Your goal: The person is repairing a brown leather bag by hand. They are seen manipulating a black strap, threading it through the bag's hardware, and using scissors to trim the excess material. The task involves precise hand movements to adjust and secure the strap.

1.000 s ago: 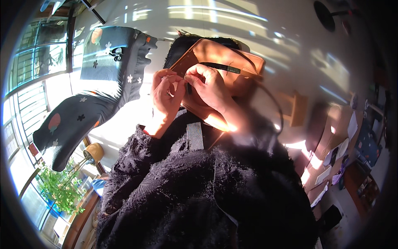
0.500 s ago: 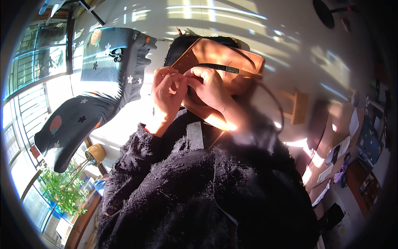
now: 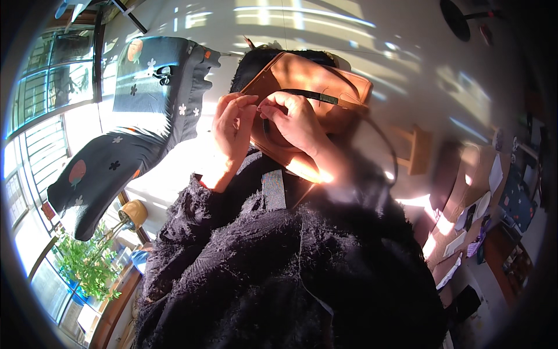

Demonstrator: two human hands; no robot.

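Observation:
A tan leather bag (image 3: 290, 72) lies in front of me. A dark strap (image 3: 308, 93) crosses it, and part of this strap passes behind my right hand. My right hand (image 3: 293, 119) is closed in a pinch over the bag, thumb against index finger; whatever is at its fingertips is too small to make out. Just left of it, my left hand (image 3: 231, 125) is raised with its fingers stretched out and the thumb apart from them. The two sets of fingertips almost meet. No object shows in my left hand.
Black fluffy material (image 3: 247, 67) shows behind the bag. To the left stands a chair or lounger with a dark flowered cover (image 3: 145, 93), near a potted plant (image 3: 87, 264) by the windows. A small wooden stool (image 3: 419, 150) and a cardboard box (image 3: 474, 174) stand at the right.
My left hand's fingers have straightened from a curled pinch and drawn slightly away from the right hand's fingertips. The right hand keeps its pinch in nearly the same place.

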